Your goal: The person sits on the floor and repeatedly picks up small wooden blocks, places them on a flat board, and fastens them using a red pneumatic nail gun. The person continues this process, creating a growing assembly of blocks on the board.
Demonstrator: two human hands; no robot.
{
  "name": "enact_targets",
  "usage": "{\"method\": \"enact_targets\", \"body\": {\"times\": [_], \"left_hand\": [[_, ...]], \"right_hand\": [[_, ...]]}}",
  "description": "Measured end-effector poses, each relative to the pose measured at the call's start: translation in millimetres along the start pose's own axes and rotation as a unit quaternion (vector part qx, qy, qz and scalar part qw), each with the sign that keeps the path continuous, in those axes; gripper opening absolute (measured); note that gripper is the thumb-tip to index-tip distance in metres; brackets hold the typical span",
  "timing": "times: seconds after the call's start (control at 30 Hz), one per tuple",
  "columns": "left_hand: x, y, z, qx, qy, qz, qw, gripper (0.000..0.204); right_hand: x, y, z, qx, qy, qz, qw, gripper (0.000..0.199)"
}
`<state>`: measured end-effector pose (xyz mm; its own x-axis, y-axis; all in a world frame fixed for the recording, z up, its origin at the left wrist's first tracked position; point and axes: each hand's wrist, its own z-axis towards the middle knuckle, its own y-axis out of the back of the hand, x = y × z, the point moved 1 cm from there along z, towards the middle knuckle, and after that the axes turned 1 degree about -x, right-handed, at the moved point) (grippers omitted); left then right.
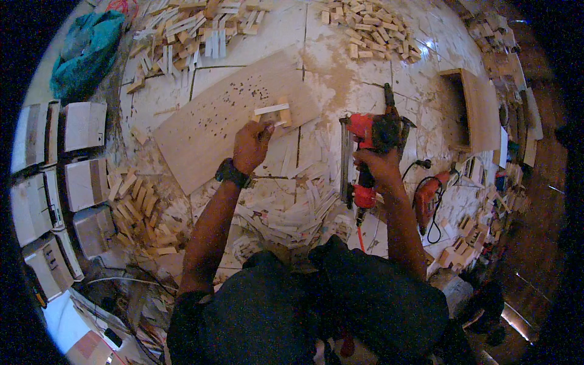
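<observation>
My left hand [252, 145] pinches the near end of a small wooden frame [271, 110], made of pale blocks with a white-faced strip across. The frame rests on a flat wooden board [194, 137] dotted with dark specks or holes. A dark watch sits on my left wrist. To the right, my right hand [378, 167] is wrapped round the handle of a red and black air nailer [363, 125], which is held over the tiled floor beside the board. A red hose [360, 237] runs from its near end toward my legs.
Piles of small wood blocks [368, 27] and white strips [213, 42] lie at the back. More strips [280, 213] are heaped before my knees. A red corded power tool [429, 196] and an open wooden box [471, 109] stand right. Stacked boxes [85, 182] line the left, near a green sack [88, 52].
</observation>
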<state>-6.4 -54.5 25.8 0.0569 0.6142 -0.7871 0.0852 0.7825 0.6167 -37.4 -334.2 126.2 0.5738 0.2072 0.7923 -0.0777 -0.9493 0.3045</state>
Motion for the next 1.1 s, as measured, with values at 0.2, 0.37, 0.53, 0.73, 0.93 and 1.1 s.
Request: {"method": "enact_targets", "body": {"times": [0.2, 0.37, 0.53, 0.73, 0.93, 1.1], "left_hand": [[12, -7, 25, 0.027, 0.008, -0.015, 0.999, 0.021], [22, -14, 35, -0.053, -0.096, 0.004, 0.994, 0.016], [24, -14, 39, -0.012, 0.043, -0.111, 0.993, 0.019], [18, -12, 44, -0.013, 0.092, 0.005, 0.996, 0.028], [20, -16, 51, 0.026, 0.147, 0.027, 0.988, 0.034], [19, -21, 55, 0.021, 0.141, 0.071, 0.987, 0.035]], "right_hand": [[1, -20, 5, 0.025, 0.001, -0.053, 0.998, 0.035], [3, -39, 9, 0.055, 0.049, -0.052, 0.996, 0.037], [7, -54, 11, 0.088, 0.079, -0.094, 0.989, 0.039], [17, -65, 12, 0.113, 0.104, -0.127, 0.98, 0.049], [28, -80, 10, 0.097, 0.11, -0.068, 0.987, 0.033], [37, -90, 11, 0.109, 0.112, -0.092, 0.983, 0.032]]}}
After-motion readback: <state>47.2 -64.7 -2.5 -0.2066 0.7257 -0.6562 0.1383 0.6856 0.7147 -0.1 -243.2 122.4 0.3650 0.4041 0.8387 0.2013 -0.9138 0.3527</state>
